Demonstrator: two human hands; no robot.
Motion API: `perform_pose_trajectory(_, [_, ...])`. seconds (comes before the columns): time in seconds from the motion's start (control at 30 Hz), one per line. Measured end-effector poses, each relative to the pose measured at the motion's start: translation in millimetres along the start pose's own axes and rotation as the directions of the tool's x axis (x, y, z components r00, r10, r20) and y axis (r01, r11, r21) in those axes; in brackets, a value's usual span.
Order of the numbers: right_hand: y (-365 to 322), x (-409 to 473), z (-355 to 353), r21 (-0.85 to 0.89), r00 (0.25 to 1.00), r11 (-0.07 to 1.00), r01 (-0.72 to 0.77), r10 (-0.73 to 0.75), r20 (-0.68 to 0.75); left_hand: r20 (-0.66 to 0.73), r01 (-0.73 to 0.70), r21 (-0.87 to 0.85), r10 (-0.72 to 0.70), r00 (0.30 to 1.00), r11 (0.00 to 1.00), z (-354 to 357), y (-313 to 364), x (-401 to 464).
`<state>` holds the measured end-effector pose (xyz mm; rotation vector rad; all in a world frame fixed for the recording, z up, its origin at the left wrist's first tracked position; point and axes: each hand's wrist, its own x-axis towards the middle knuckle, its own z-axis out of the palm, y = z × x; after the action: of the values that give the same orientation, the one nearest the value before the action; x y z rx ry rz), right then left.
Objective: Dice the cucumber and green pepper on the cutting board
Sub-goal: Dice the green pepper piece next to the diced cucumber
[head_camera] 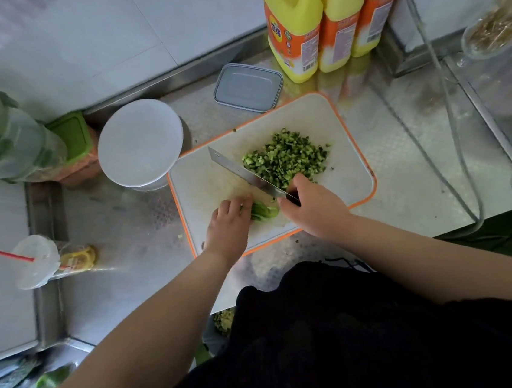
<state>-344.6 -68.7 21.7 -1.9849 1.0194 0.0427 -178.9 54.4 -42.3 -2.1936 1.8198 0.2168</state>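
On the board (329, 123), the left hand (228, 225) presses curled fingertips onto a green piece (263, 212), probably pepper, near the front edge. To cut well, I judge the knuckles should guide the blade and creep back evenly, keeping strips thin. The knife (246, 172) slants across the board, tip raised toward the far left; the right hand (311, 207) is wrapped round its handle. Behind the blade lies the dice pile (285, 157), mid-board.

Containers, left to right: a lidded cup (36, 261) with a red straw, contents unclear; a white tub (140, 142), closed; a grey box (248, 87), lid on; three yellow jugs (334, 15) at the wall.
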Motion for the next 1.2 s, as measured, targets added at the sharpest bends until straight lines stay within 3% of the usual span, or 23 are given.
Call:
perform_pose_trajectory(0.17, [1, -1, 3, -0.024, 1.0, 1.0, 0.012, -0.013, -0.018, 0.078, 0.237, -0.159, -0.228, 0.971, 0.958, -6, 19, -2])
perform_pose_trajectory(0.3, [0, 1, 5, -0.027, 1.0, 1.0, -0.001, 0.0, -0.021, 0.129, 0.456, -0.332, -0.439, 0.889, 0.826, -9, 33, 0])
perform_pose_trajectory(0.47, [-3, -1, 6, -0.037, 1.0, 0.999, 0.001, 0.0, 0.018, 0.247, 0.628, -0.414, -0.583, 0.774, 0.659, -10, 29, -1])
perform_pose_trajectory(0.67, [-3, 0, 6, -0.031, 1.0, 0.999, -0.011, 0.012, 0.022, 0.24, 0.631, -0.447, -0.595, 0.767, 0.634, -9, 28, -5])
perform_pose_trajectory(0.97, [-1, -1, 1, 0.012, 0.996, 0.999, -0.043, 0.044, -0.073, 0.012, 0.445, -0.434, -0.488, 0.873, 0.784, -26, 26, 21])
perform_pose_trajectory(1.2, [5, -3, -1, 0.038, 0.997, 0.999, -0.036, 0.039, -0.068, 0.195, 0.553, -0.594, -0.562, 0.804, 0.584, -38, 17, 41])
